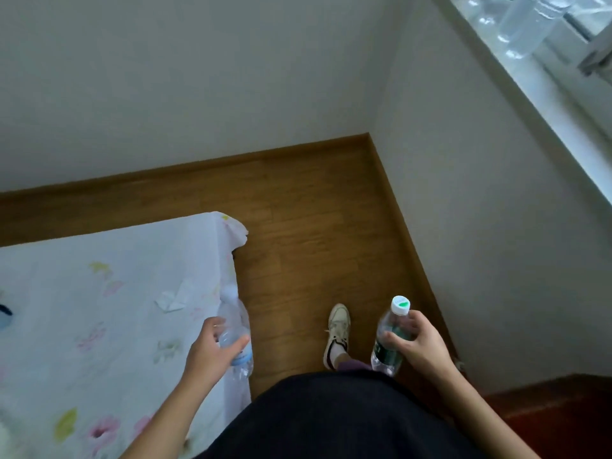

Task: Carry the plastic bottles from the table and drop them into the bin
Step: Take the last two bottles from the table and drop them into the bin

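Observation:
My left hand grips a clear plastic bottle with a pale blue label, held at the right edge of the table, which is covered by a white floral cloth. My right hand holds a second clear bottle with a green label and a white cap, upright over the wooden floor. No bin is in view.
Wooden floor runs between the table and a white wall corner. My shoe is on the floor between the hands. A window ledge with several clear bottles is at the top right. A crumpled white paper lies on the table.

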